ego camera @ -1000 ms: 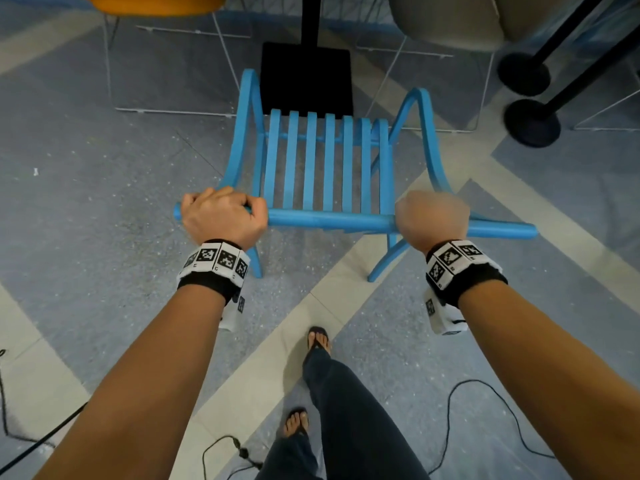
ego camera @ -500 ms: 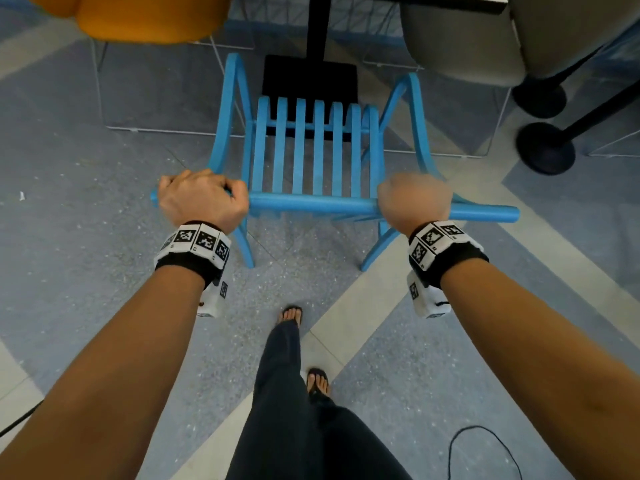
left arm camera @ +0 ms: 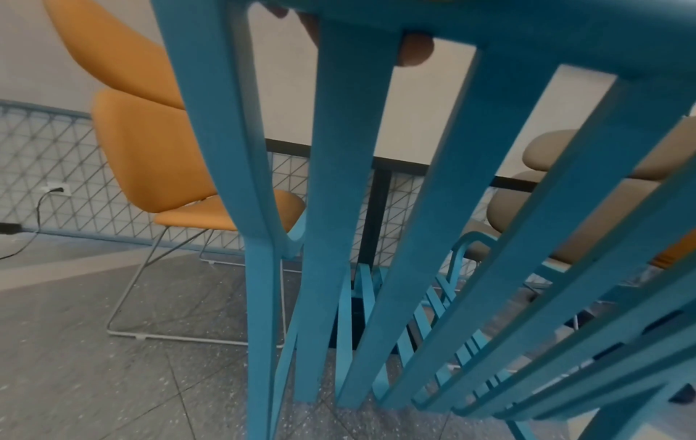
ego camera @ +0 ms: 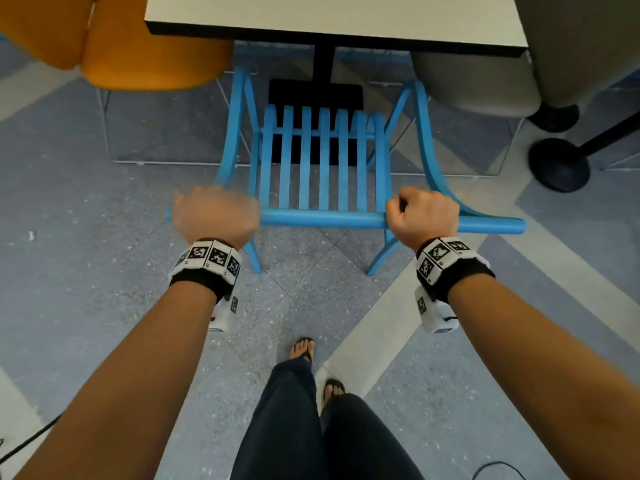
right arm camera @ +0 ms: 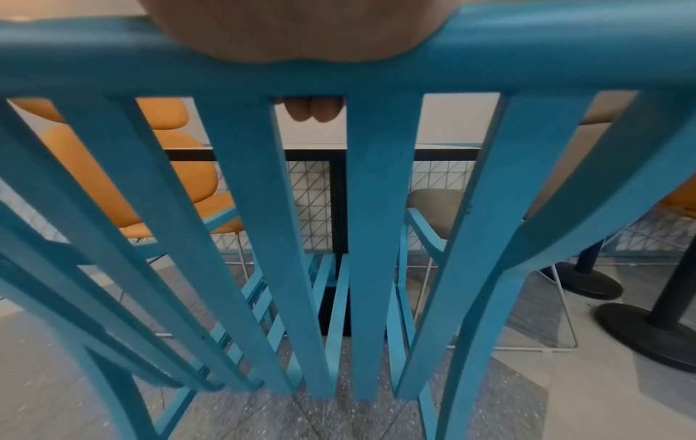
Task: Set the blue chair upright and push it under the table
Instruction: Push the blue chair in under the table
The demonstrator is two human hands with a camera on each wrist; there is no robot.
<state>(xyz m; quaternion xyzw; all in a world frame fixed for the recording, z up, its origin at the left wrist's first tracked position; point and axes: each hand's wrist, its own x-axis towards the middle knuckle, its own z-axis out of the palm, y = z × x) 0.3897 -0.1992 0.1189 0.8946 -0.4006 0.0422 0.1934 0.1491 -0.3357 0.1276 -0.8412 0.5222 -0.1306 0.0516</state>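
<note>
The blue chair (ego camera: 322,168) stands upright on the floor, its slatted back toward me and its front under the near edge of the white table (ego camera: 336,15). My left hand (ego camera: 214,214) grips the left part of the chair's top rail. My right hand (ego camera: 422,213) grips the same rail to the right. In the left wrist view the blue chair (left arm camera: 339,208) fills the frame and fingertips (left arm camera: 414,50) curl under its rail. In the right wrist view fingertips (right arm camera: 312,110) show behind the blue chair (right arm camera: 301,238), with the table's black edge beyond.
An orange chair (ego camera: 114,39) stands left of the table and a beige chair (ego camera: 502,64) right of it. The table's black post and base (ego camera: 317,91) lie ahead of the blue chair. A round black stand base (ego camera: 557,164) sits at the right. My feet (ego camera: 304,351) are behind the chair.
The chair has moved forward toward the table with both hands still on its rail. I have stepped after it, and the tabletop has come into view.
</note>
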